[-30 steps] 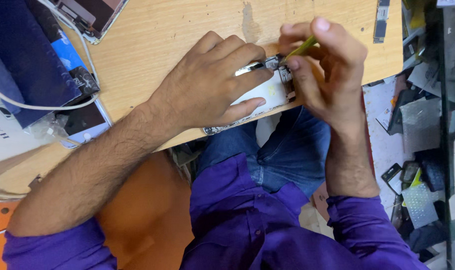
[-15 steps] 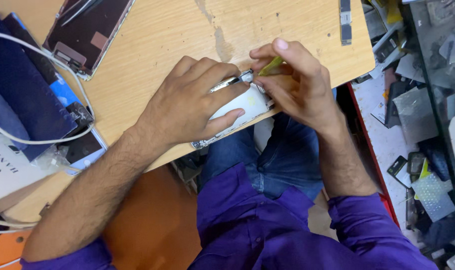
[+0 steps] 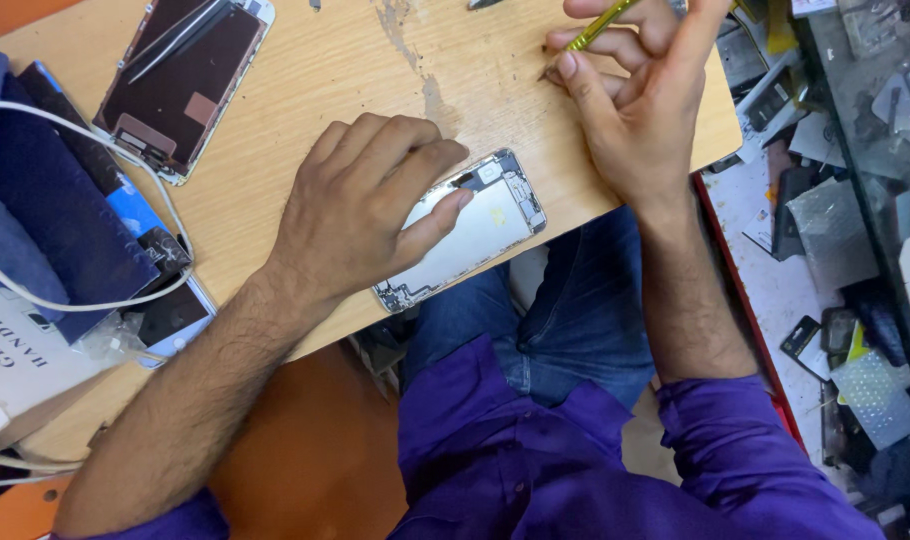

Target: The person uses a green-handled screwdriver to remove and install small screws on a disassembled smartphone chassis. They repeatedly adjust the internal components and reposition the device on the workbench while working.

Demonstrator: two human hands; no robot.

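Meanwhile, the left hand (image 3: 350,215) pressed flat on an opened phone (image 3: 463,232) — white-backed, circuitry exposed — at the wooden table (image 3: 305,90) edge, while the right hand (image 3: 635,95) pinched a yellow-green screwdriver (image 3: 597,26) well apart.

— How many phones on the counter (image 3: 305,90)?
— One opened phone (image 3: 475,230) under the left hand (image 3: 360,215), plus one loose screen (image 3: 180,85) lying face up. A third device (image 3: 170,315) sits by the edge.
— Tools?
— One yellow screwdriver (image 3: 600,22) in the right hand (image 3: 635,110).
— Cables?
— One white cable (image 3: 75,135), looped over one blue cloth (image 3: 45,220).
— Hands?
— Two.
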